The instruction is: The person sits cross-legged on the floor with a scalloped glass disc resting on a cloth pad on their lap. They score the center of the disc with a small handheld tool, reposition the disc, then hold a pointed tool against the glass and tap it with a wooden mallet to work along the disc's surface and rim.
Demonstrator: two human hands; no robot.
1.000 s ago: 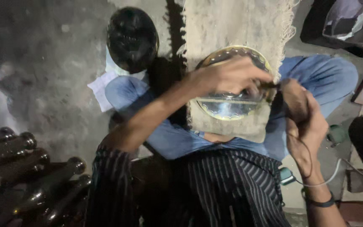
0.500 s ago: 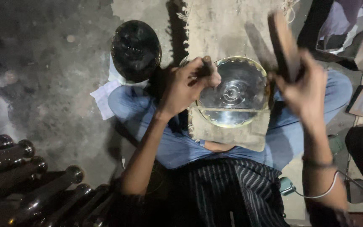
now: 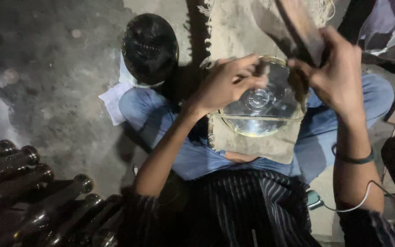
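Glossy metal bowl [image 3: 259, 107]; rough cloth [image 3: 257, 144]

There is only one view, from a camera on the person's head, looking almost straight down and close over the lap. The left hand [image 3: 227, 82] and right hand [image 3: 339, 73] fill the upper middle above a shiny bowl [image 3: 259, 107]; the floor [image 3: 46, 77] lies to the left.

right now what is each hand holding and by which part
The right hand holds a flat brownish wooden piece by its lower end, raised above the shiny round metal bowl. The left hand pinches a small dark tool against the bowl's rim; its grip point is hidden.
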